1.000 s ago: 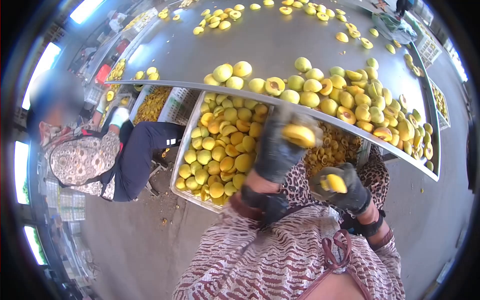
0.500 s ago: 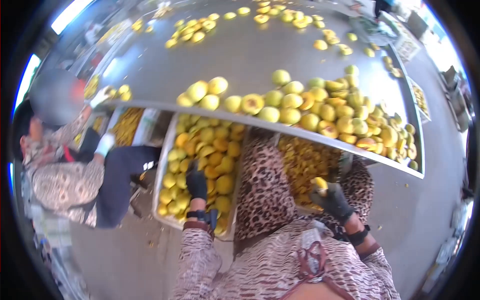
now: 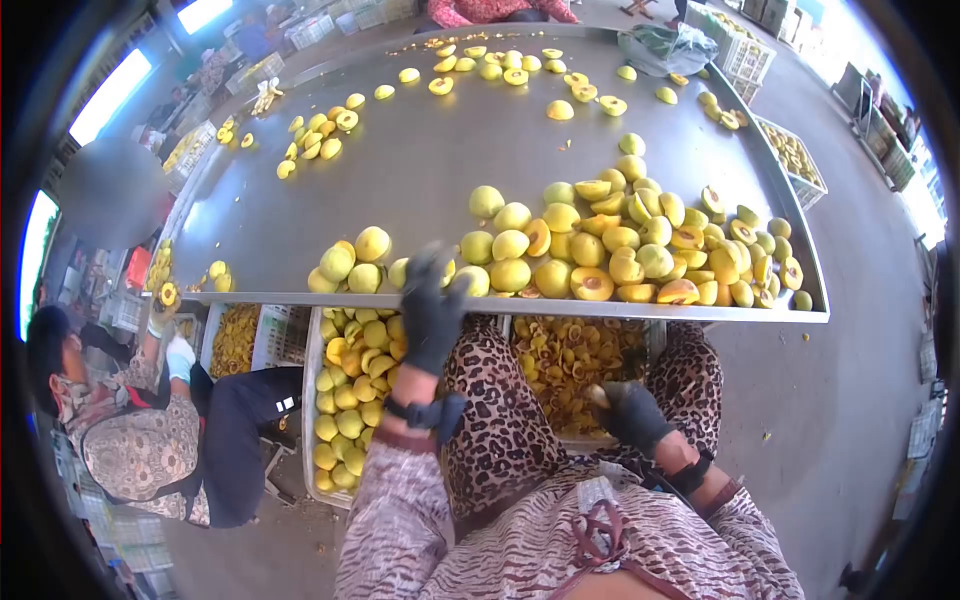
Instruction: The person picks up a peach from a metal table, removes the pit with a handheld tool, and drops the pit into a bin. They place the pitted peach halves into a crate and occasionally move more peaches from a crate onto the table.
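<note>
My left hand (image 3: 432,318), in a dark glove, is over the near edge of the metal table (image 3: 400,150). Its fingers look apart, though the tips are blurred, beside a whole-looking yellow peach (image 3: 470,280). Lower right, my gloved right hand (image 3: 634,414) is closed above a crate of peach scraps (image 3: 570,350); a small pale end shows at its fingers, too little to name. Halved peaches (image 3: 592,284) with red-brown centres are heaped along the table's near right side. Below my left forearm stands a crate of yellow peaches (image 3: 345,420).
At the left a co-worker (image 3: 140,450) in pale gloves sits beside another crate of scraps (image 3: 236,340). A raised rim (image 3: 700,312) edges the table. More halves (image 3: 320,135) lie farther back, with a plastic bag (image 3: 668,48) at the far right corner.
My left hand has gone from the peach crate up to the table edge. The yellow piece at my right fingertips no longer shows. The view has tilted upward.
</note>
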`<action>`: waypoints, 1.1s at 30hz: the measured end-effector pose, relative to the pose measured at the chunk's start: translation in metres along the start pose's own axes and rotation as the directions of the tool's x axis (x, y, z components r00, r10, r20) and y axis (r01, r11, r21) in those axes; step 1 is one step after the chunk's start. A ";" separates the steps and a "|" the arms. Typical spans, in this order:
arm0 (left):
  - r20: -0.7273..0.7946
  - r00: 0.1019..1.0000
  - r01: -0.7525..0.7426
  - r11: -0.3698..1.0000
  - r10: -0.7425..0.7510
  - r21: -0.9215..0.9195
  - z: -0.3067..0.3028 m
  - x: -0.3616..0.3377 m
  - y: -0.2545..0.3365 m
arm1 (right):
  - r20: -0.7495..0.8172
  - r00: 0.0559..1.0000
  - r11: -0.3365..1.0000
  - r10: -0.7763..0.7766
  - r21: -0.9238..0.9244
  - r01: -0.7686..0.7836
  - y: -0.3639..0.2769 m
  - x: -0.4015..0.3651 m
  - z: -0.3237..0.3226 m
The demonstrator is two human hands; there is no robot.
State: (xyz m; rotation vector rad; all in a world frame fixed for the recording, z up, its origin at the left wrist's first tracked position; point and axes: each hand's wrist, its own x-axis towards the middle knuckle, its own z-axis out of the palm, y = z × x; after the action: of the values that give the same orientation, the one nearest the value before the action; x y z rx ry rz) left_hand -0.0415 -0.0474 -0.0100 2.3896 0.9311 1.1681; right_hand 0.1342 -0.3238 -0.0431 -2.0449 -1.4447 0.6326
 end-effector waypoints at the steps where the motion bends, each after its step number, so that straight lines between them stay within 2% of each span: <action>1: 0.061 0.996 -0.060 0.998 0.058 0.028 0.024 0.015 0.013 | -0.002 1.000 1.000 0.006 0.011 -0.006 -0.002 0.003 -0.007; 2: 0.173 0.980 -0.097 0.995 0.097 -0.011 0.049 0.027 0.013 | -0.006 0.999 0.998 -0.032 0.052 0.032 -0.002 0.006 -0.014; 3: 0.356 0.928 -0.162 0.978 0.106 0.130 0.075 0.032 0.006 | -0.015 0.998 0.993 -0.068 0.091 0.069 0.000 0.005 -0.019; 5: 0.561 0.828 -0.211 0.912 -0.024 0.351 0.081 0.059 0.030 | -0.044 0.997 0.995 -0.055 0.086 0.059 0.007 0.000 -0.027; 6: 0.566 0.824 -0.224 0.909 -0.015 0.351 0.090 0.069 0.016 | -0.076 0.997 0.990 -0.028 0.136 0.038 0.010 -0.004 -0.030; 8: 0.431 0.902 -0.013 1.000 0.001 0.027 0.103 0.076 -0.032 | -0.110 0.994 0.978 0.003 0.208 0.020 0.013 -0.011 -0.033; 9: 0.233 0.961 0.229 0.897 -0.147 -0.379 0.093 0.076 -0.023 | -0.167 0.984 0.931 0.058 0.364 0.007 0.012 -0.012 -0.035; 10: 0.252 0.925 0.379 0.693 -0.284 -0.613 0.079 0.074 -0.005 | -0.214 0.969 0.857 0.124 0.515 0.005 0.011 -0.012 -0.036; 11: 0.313 0.858 0.477 0.404 -0.408 -0.780 0.063 0.067 0.017 | -0.218 0.967 0.844 0.134 0.536 0.004 0.007 -0.012 -0.037; 13: 0.514 0.774 0.511 -0.114 -0.370 -0.852 0.043 0.034 0.049 | -0.136 0.985 0.825 0.107 0.565 -0.011 -0.006 -0.005 -0.044; 14: 0.577 0.756 0.515 -0.264 -0.308 -0.816 0.035 0.023 0.073 | -0.108 0.990 0.797 0.088 0.604 -0.005 -0.016 0.000 -0.047; 15: 0.483 0.814 0.501 -0.032 -0.323 -0.865 0.036 0.007 0.086 | -0.102 0.990 0.790 0.097 0.613 -0.015 -0.023 0.006 -0.044; 17: 0.556 0.767 0.487 -0.274 -0.319 -0.829 0.036 -0.013 0.115 | -0.179 0.984 0.801 -0.010 0.587 0.115 -0.035 0.017 -0.042; 18: 0.477 0.834 0.527 0.141 -0.278 -0.838 0.032 -0.020 0.127 | -0.178 0.984 0.801 -0.001 0.589 0.107 -0.038 0.021 -0.040; 19: 0.420 0.887 0.454 0.532 -0.194 -0.714 0.029 -0.026 0.138 | -0.209 0.978 0.794 -0.013 0.592 0.137 -0.039 0.025 -0.037; 20: 0.476 0.842 0.522 0.160 -0.254 -0.838 0.032 -0.031 0.147 | -0.241 0.970 0.788 -0.025 0.593 0.168 -0.039 0.025 -0.034; 21: 0.480 0.841 0.524 0.155 -0.251 -0.837 0.031 -0.034 0.150 | -0.242 0.970 0.790 -0.020 0.590 0.163 -0.040 0.024 -0.034; 23: 0.456 0.879 0.476 0.323 -0.140 -0.818 0.030 -0.038 0.153 | -0.307 0.952 0.794 -0.002 0.579 0.188 -0.040 0.023 -0.035; 25: 0.448 0.881 0.473 0.308 -0.152 -0.826 0.033 -0.042 0.159 | -0.326 0.945 0.800 -0.014 0.563 0.206 -0.039 0.025 -0.035; 27: 0.370 0.904 0.418 0.257 -0.217 -0.871 0.036 -0.042 0.172 | -0.344 0.939 0.805 -0.030 0.548 0.227 -0.041 0.024 -0.033; 28: 0.279 0.936 0.345 0.411 -0.212 -0.844 0.040 -0.043 0.174 | -0.350 0.937 0.790 -0.002 0.573 0.216 -0.043 0.025 -0.032; 29: 0.270 0.938 0.339 0.410 -0.218 -0.846 0.039 -0.043 0.174 | -0.354 0.935 0.773 0.023 0.599 0.207 -0.046 0.025 -0.031; 31: 0.173 0.981 0.179 0.718 -0.082 -0.673 0.036 -0.043 0.173 | -0.382 0.924 0.825 -0.005 0.521 0.219 -0.047 0.026 -0.029; 32: 0.183 0.965 0.259 0.583 -0.187 -0.770 0.031 -0.042 0.184 | -0.412 0.911 0.868 -0.025 0.443 0.224 -0.048 0.026 -0.028; 33: 0.175 0.965 0.257 0.583 -0.195 -0.771 0.036 -0.047 0.182 | -0.405 0.914 0.869 -0.033 0.439 0.226 -0.047 0.026 -0.021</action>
State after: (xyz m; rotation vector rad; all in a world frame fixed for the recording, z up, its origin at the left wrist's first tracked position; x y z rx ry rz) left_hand 0.0405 -0.2133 0.0383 1.5143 0.4944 1.0699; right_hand 0.1241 -0.2906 0.0025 -1.5533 -1.0539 0.4391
